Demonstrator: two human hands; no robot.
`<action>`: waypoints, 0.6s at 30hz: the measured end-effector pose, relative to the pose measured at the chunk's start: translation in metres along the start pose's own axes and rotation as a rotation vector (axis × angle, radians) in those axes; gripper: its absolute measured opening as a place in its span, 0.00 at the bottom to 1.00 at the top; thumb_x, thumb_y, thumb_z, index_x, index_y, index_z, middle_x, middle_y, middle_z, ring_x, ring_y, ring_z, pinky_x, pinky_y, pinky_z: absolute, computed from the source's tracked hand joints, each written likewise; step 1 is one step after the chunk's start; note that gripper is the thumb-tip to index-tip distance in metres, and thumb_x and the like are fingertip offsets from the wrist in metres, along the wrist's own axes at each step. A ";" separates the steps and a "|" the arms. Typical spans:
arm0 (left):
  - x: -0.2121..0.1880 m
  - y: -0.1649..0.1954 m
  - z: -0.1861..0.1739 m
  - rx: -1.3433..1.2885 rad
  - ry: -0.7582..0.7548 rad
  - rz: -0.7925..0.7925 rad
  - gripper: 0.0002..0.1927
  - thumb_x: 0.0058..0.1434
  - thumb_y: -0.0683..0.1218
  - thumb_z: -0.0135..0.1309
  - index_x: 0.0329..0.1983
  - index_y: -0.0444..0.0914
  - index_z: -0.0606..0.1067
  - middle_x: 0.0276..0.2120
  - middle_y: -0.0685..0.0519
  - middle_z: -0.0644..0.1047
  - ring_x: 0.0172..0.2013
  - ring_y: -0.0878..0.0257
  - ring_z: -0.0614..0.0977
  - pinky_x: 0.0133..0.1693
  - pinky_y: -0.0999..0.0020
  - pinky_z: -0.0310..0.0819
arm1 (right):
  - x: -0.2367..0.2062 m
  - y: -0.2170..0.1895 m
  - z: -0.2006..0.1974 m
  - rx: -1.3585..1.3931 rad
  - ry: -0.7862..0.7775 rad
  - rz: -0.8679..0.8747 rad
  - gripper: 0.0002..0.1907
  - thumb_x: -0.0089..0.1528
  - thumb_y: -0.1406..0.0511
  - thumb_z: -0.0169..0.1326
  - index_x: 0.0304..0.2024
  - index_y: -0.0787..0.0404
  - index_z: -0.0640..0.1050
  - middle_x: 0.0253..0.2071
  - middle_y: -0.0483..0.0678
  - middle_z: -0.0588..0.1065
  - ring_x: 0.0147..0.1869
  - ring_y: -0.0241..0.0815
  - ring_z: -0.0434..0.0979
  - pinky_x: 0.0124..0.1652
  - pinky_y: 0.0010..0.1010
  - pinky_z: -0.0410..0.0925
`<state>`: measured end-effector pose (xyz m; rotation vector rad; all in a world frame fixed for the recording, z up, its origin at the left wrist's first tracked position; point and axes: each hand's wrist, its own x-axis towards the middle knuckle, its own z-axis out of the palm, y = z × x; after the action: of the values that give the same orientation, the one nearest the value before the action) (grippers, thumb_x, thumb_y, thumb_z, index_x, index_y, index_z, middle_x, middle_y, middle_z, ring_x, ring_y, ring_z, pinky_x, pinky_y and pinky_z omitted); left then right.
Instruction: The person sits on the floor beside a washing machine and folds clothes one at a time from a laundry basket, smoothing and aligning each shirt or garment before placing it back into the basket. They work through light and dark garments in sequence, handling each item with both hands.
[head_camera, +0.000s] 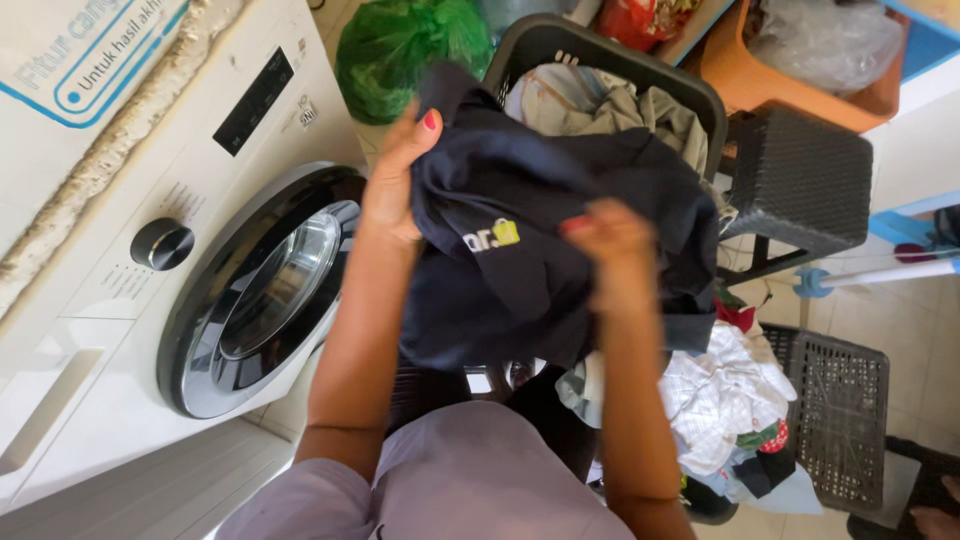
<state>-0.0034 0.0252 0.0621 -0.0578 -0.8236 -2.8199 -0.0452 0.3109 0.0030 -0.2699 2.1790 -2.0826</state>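
Setting: laundry corner with a pale tiled floor (900, 320), seen from above.

Landmark: white front-loading washing machine (130, 300), its round glass door (270, 290) shut, with a black dial (162, 244) beside the door.

Item 1: dark navy garment (540, 230), bunched and lifted, with a small white and yellow print on the front. It hangs in the air just right of the washing machine door, between the two hands, and drapes below them.

Item 2: left hand (392, 190), on the side nearer the washing machine, closed on the garment's upper left edge, thumb with red nail raised against the cloth.

Item 3: right hand (612, 250), on the far side of the garment from the machine, fingers curled into the fabric near its middle, gripping it.

Item 4: dark plastic laundry basket (560, 45), beyond the garment and right of the machine, holding pale crumpled clothes.

Item 5: green plastic bag (400, 50), just beside the machine's upper corner.

Item 6: dark woven stool (800, 180), well right of the machine.

Item 7: heap of white and mixed clothes (720, 400), low right, next to a grey slotted crate (840, 420).
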 end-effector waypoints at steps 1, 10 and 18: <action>-0.002 0.006 -0.003 0.155 0.042 0.061 0.26 0.61 0.45 0.60 0.60 0.33 0.69 0.46 0.50 0.81 0.47 0.58 0.83 0.52 0.62 0.79 | -0.005 -0.031 -0.025 -0.188 0.126 -0.053 0.10 0.59 0.70 0.66 0.38 0.62 0.76 0.34 0.46 0.67 0.34 0.34 0.64 0.35 0.26 0.60; -0.006 -0.008 -0.019 0.397 0.048 0.130 0.16 0.75 0.46 0.56 0.56 0.27 0.75 0.44 0.50 0.81 0.43 0.66 0.80 0.48 0.70 0.77 | -0.023 -0.130 -0.125 -0.216 0.801 -0.768 0.08 0.73 0.73 0.60 0.47 0.78 0.80 0.41 0.57 0.79 0.43 0.43 0.79 0.48 0.34 0.75; -0.022 -0.058 0.058 0.361 -0.456 -0.241 0.14 0.73 0.49 0.54 0.53 0.34 0.74 0.52 0.46 0.80 0.45 0.55 0.90 0.39 0.64 0.86 | -0.056 -0.037 0.014 -0.854 -0.109 -0.331 0.52 0.39 0.50 0.77 0.56 0.72 0.70 0.46 0.62 0.77 0.51 0.59 0.79 0.46 0.40 0.69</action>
<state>0.0054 0.1086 0.0782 -0.5992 -1.5187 -2.8602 0.0137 0.3077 0.0366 -0.8294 2.9659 -1.0553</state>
